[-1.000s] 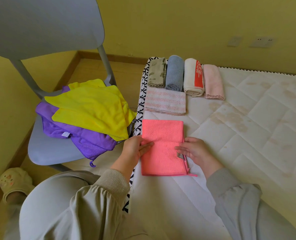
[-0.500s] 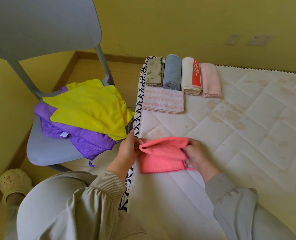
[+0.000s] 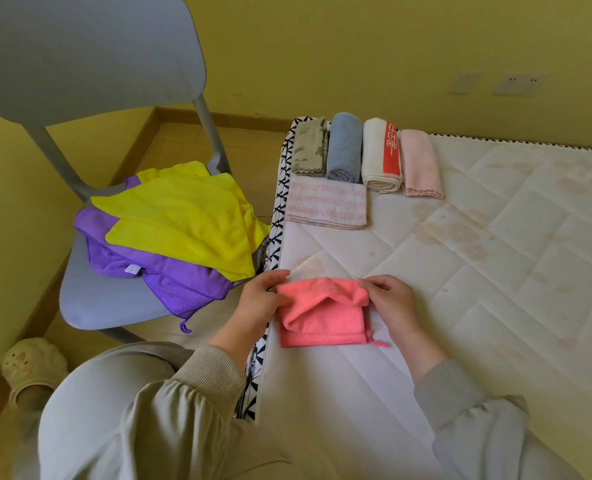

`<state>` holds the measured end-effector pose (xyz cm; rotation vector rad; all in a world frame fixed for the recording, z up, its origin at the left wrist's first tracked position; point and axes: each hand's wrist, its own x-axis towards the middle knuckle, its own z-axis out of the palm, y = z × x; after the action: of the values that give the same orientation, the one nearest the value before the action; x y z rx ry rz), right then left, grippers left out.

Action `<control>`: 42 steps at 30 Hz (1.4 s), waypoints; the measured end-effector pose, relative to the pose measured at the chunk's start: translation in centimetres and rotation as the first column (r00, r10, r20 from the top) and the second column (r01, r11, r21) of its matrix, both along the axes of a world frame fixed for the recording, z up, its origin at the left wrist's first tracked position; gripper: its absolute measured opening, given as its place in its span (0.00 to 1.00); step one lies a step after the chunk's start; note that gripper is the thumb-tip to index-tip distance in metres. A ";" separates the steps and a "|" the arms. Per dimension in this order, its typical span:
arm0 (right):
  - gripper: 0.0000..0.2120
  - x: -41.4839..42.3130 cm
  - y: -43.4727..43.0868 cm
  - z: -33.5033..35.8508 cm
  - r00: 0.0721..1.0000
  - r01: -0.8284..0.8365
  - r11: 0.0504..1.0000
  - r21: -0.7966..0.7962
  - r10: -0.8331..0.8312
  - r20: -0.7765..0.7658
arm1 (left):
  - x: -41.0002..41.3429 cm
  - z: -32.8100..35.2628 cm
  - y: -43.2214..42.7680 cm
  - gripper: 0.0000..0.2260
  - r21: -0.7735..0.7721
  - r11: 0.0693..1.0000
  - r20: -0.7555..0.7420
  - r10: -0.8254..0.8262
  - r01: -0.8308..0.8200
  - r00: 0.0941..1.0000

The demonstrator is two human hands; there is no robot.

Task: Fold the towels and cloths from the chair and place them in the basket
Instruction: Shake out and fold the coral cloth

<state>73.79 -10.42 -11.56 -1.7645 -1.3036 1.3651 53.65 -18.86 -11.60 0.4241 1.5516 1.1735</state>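
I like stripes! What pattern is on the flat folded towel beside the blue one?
The flat towel has pale pink stripes on white, in the head view.

A bare quilted white mattress [image 3: 495,271], stained in patches and edged with black-and-white patterned trim, fills the right side. Along its far left corner four folded pieces lie side by side: an olive cloth [image 3: 308,147], a blue towel [image 3: 345,147], a white towel with a red band [image 3: 377,157] and a pale pink cloth [image 3: 419,164]. Just nearer lies a folded pink-striped cloth [image 3: 325,206]. Nearer still, by the left edge, a coral cloth [image 3: 322,323] lies with its far edge raised. Left of the mattress, a grey chair [image 3: 114,303] stands on the wooden floor [image 3: 170,143]; its seat carries a purple cloth [image 3: 177,275] with a yellow cloth [image 3: 183,216] spread on top.
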 end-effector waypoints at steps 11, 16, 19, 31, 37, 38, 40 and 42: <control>0.23 0.8 0.1 2.3 0.960 -0.199 0.867 -0.457 0.266 0.087 | -0.1 0.4 -0.8 0.30 -0.164 0.986 -0.232 -0.044 0.005 0.972; 0.10 0.5 0.4 2.3 0.946 -0.268 0.830 -0.490 0.323 0.031 | 0.2 0.0 -0.8 0.20 -0.228 0.970 -0.250 -0.138 0.080 0.958; 0.06 0.2 0.5 2.1 0.954 -0.260 0.839 -0.478 0.299 0.005 | 0.3 0.6 -0.8 0.25 -0.204 0.972 -0.176 -0.158 0.121 0.972; 0.09 0.9 0.3 1.4 0.962 -0.260 0.835 -0.485 0.266 -0.059 | 0.0 1.0 -1.7 0.32 -0.202 0.879 -0.298 -0.475 0.432 0.828; 0.13 0.7 -0.5 0.6 0.955 -0.282 0.858 -0.428 0.293 -0.042 | 0.4 1.1 -1.8 0.33 -0.251 0.864 -0.424 -0.503 0.436 0.753; 0.14 0.8 -0.6 0.6 0.953 -0.295 0.858 -0.421 0.297 -0.062 | 0.5 1.0 -1.7 0.34 -0.262 0.861 -0.438 -0.508 0.435 0.742; 0.13 1.0 -0.7 0.7 0.936 -0.334 0.869 -0.364 0.353 -0.016 | 0.6 0.8 -1.7 0.34 -0.272 0.865 -0.463 -0.502 0.423 0.730; 0.11 0.8 -1.1 0.6 0.915 -0.342 0.900 -0.269 0.385 0.123 | 0.9 0.9 -1.7 0.35 -0.288 0.859 -0.527 -0.511 0.423 0.680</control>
<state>74.61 -11.56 -11.00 -1.9011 -1.6925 1.6652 54.55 -20.61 -10.70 1.1052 1.8793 0.5258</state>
